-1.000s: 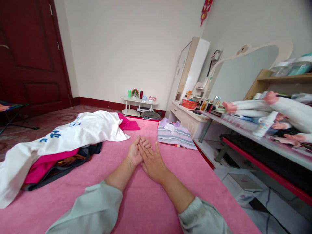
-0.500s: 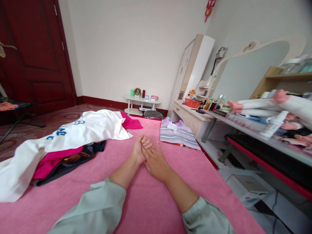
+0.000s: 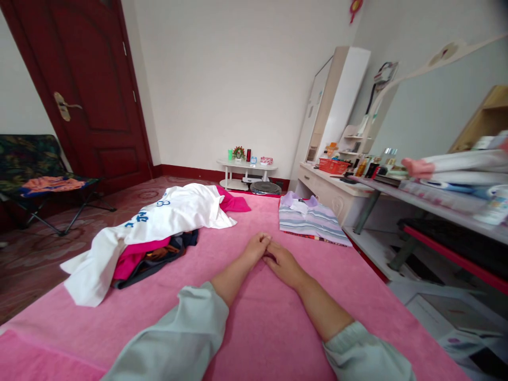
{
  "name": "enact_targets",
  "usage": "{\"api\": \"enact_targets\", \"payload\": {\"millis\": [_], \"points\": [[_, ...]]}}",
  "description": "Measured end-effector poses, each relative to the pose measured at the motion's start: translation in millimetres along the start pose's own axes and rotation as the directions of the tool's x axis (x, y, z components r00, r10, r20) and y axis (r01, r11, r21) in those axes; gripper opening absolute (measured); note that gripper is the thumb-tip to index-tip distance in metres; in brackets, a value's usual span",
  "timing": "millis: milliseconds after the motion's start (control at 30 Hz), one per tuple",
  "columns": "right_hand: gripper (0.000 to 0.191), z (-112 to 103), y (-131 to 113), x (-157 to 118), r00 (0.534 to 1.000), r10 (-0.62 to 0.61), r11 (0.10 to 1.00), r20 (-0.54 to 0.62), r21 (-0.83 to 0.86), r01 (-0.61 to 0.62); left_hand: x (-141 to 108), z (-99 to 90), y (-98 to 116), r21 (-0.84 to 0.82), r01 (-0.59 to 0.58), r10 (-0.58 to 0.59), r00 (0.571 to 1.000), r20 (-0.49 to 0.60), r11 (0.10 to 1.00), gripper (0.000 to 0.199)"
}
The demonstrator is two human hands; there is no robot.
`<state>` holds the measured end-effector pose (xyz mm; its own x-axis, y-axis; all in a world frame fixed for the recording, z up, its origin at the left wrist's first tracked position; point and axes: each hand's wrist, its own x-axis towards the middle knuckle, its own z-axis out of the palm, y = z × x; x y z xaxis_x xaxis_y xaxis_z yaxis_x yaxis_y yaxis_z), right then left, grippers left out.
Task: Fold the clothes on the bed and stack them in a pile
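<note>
L hand (image 3: pixel 258 248), R hand (image 3: pixel 286 265), both now curled

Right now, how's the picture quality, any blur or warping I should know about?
Head view: even, soft light, only faint shadow by the forearms; wide-angle stretch tilts the door and tall cabinet; the white bottle at the right is smeared, while the striped shirt looks fairly crisp.
</note>
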<state>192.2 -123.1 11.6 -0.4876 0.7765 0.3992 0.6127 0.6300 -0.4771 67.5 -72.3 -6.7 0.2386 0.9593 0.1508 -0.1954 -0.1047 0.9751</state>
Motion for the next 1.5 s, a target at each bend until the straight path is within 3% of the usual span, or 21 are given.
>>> {"api": "enact_targets", "payload": {"millis": [100,233,267,300,333,400,467,633,733,833,933,1000,1100,1167,1233,1267,1300,1367,1400,1467,1500], "points": [[0.038,2.8,6.1,-0.5,1.0,-0.013,1.0,-0.01,-0.007,0.013,-6.4,-33.4,24.6,0.383,-0.085,0.084,0.996,0.018,0.92,0.016],[0.033,7.8,15.9,0.1,1.0,0.006,1.0,-0.027,-0.026,-0.007,-17.5,-114.8,65.9,0.733,-0.16,0.194,0.98,0.04,0.662,0.047],[0.033,8.9,18.0,0.4,1.0,-0.003,1.0,-0.031,-0.024,0.002,-19.9,-137.5,73.7,0.93,-0.157,0.227,0.97,0.083,0.331,0.056],[0.032,9.9,19.9,0.8,0.999,-0.013,1.0,-0.038,-0.022,0.013,-22.3,-159.0,79.7,0.995,-0.103,0.234,0.967,0.097,0.012,0.064],[0.032,10.7,21.5,1.2,0.999,-0.023,1.0,-0.046,-0.022,0.022,-24.5,-178.2,83.8,0.979,-0.039,0.228,0.97,0.085,-0.2,0.07],[0.032,12.1,24.1,1.8,0.998,-0.036,0.999,-0.055,-0.029,0.034,-28.7,-206.4,87.1,0.905,0.006,0.194,0.977,0.084,-0.425,0.074],[0.032,12.8,25.6,2.0,0.998,-0.037,0.999,-0.054,-0.038,0.035,-31.9,-219.1,86.4,0.877,0.008,0.176,0.981,0.087,-0.48,0.068],[0.032,11.8,24.4,0.2,0.999,-0.018,0.999,-0.046,-0.036,0.016,-31.1,-212.4,86.3,0.945,0.028,0.19,0.981,0.036,-0.327,0.041],[0.031,10.8,22.7,0.0,0.999,-0.013,1.0,-0.043,-0.022,0.012,-25.4,-210.5,89.3,0.967,0.056,0.165,0.986,-0.015,-0.25,0.036],[0.031,10.8,22.4,0.9,0.999,-0.013,1.0,-0.05,-0.009,0.013,-18.3,-214.4,95.3,0.973,0.162,0.147,0.979,-0.138,-0.166,0.037],[0.031,11.1,22.7,1.6,0.998,-0.012,1.0,-0.062,0.005,0.013,-7.8,-217.1,116.0,0.958,0.28,0.142,0.953,-0.268,-0.065,0.035],[0.031,11.5,22.4,1.8,0.997,-0.013,1.0,-0.074,0.027,0.015,3.6,-213.5,142.7,0.94,0.34,0.176,0.925,-0.336,0.01,0.032],[0.03,12.7,21.7,2.4,0.996,-0.003,0.997,-0.085,0.078,0.009,27.3,-190.5,196.8,0.911,0.392,0.301,0.86,-0.413,0.131,0.038],[0.029,13.4,21.5,3.4,0.995,0.028,0.99,-0.097,0.142,-0.014,42.7,-159.0,231.2,0.909,0.363,0.39,0.821,-0.416,0.206,0.047],[0.032,12.8,22.6,4.8,0.981,0.109,0.962,-0.158,0.264,-0.065,51.1,-115.3,252.8,0.925,0.279,0.449,0.813,-0.371,0.259,0.052],[0.036,11.4,24.1,5.6,0.962,0.177,0.931,-0.209,0.354,-0.095,50.9,-90.6,256.2,0.935,0.2,0.474,0.819,-0.323,0.293,0.054],[0.041,9.1,26.5,6.1,0.927,0.265,0.881,-0.266,0.457,-0.121,47.1,-65.6,253.7,0.924,0.016,0.507,0.832,-0.224,0.381,0.055],[0.048,1.3,34.4,5.9,0.808,0.468,0.734,-0.359,0.666,-0.129,28.7,-20.2,230.5,0.841,-0.262,0.48,0.877,0.004,0.473,0.059],[0.052,-4.2,39.7,4.8,0.731,0.562,0.651,-0.386,0.752,-0.104,15.0,-2.7,210.7,0.806,-0.342,0.419,0.899,0.13,0.483,0.061],[0.056,-17.3,51.9,0.2,0.571,0.718,0.5,-0.398,0.866,-0.025,-15.7,17.8,160.3,0.774,-0.455,0.231,0.89,0.392,0.44,0.061],[0.057,-24.3,57.9,-3.0,0.499,0.778,0.437,-0.382,0.899,0.008,-30.2,20.8,132.9,0.811,-0.434,0.083,0.895,0.439,0.392,0.065]]}}
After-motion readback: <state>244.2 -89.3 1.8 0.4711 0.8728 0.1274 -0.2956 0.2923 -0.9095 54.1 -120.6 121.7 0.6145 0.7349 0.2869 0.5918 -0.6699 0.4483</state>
